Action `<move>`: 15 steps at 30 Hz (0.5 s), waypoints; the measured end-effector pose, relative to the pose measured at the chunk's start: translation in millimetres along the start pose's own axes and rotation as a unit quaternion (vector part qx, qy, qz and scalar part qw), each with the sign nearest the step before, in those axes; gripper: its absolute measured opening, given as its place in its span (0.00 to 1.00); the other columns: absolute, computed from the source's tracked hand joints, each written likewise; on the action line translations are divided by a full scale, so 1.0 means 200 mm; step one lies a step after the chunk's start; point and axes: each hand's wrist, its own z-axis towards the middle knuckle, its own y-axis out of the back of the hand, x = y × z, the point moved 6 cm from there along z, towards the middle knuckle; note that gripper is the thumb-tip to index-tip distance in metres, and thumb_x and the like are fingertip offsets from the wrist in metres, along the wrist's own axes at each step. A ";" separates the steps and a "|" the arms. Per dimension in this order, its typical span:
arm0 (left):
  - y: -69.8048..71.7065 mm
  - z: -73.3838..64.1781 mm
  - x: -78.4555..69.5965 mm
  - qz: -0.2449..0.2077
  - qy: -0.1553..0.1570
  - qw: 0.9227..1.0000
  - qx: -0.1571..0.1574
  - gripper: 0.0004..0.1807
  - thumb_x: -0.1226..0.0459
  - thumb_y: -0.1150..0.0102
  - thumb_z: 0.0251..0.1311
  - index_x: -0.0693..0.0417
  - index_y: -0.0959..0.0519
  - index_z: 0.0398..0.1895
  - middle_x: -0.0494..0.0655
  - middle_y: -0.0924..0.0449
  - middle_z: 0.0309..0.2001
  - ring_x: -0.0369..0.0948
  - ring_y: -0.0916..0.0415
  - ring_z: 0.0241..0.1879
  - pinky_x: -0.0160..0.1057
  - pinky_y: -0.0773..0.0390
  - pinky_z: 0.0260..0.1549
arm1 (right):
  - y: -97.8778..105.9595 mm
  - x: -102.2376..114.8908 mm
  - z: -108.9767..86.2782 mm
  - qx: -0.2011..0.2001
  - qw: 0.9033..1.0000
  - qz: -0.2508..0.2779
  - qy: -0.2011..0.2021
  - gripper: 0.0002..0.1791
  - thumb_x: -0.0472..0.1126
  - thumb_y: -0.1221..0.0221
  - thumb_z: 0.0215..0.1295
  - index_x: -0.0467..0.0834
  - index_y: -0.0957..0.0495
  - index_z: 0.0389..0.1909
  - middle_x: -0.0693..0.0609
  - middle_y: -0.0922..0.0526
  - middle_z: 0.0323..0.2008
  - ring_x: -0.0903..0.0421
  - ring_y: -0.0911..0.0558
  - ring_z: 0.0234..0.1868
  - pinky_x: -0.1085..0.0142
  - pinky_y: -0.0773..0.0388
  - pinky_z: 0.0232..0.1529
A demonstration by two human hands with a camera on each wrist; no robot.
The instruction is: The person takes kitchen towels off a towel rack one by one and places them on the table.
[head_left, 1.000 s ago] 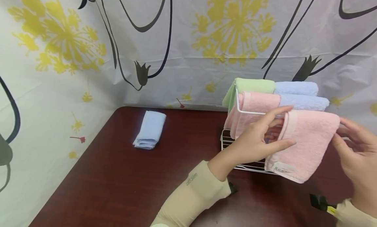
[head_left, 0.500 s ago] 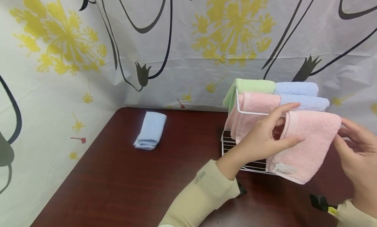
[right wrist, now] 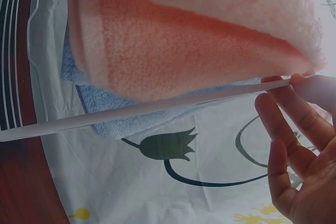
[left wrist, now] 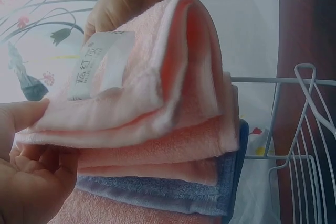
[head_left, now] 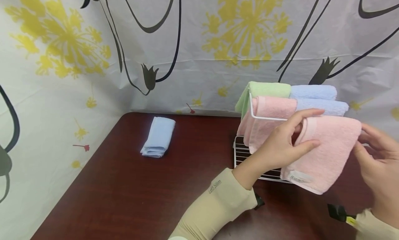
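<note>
At the wire rack (head_left: 274, 180), I watch the left hand (head_left: 283, 143) pinch a pink towel (head_left: 330, 150), right hand (head_left: 380, 163) pinching the bar (right wrist: 157, 108).

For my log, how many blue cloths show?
3: folded blue cloth on the brown table; front blue terry towel and rear blue towel on the white wire rack; others possibly hidden.

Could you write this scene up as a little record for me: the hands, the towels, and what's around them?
Left hand: pinches the left edge of the front pink towel
Right hand: grips the white rail by that towel's upper right corner
Rack: white wire, on a dark red-brown table
Towels behind: green towel, second pink towel, two blue towels
Apart: folded pale-blue cloth on the table, left of the rack
Backdrop: patterned sheet with yellow flowers
</note>
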 end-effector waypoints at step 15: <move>0.09 -0.03 -0.07 -0.006 -0.039 0.997 -0.060 0.29 0.72 0.38 0.63 0.53 0.33 0.67 0.48 0.30 0.22 0.30 0.41 0.20 0.24 0.34 0.19 | 0.01 0.03 0.00 -0.002 0.994 -0.105 0.003 0.21 0.18 0.46 0.62 0.27 0.24 0.56 0.63 0.11 0.39 0.71 0.16 0.36 0.85 0.25 0.37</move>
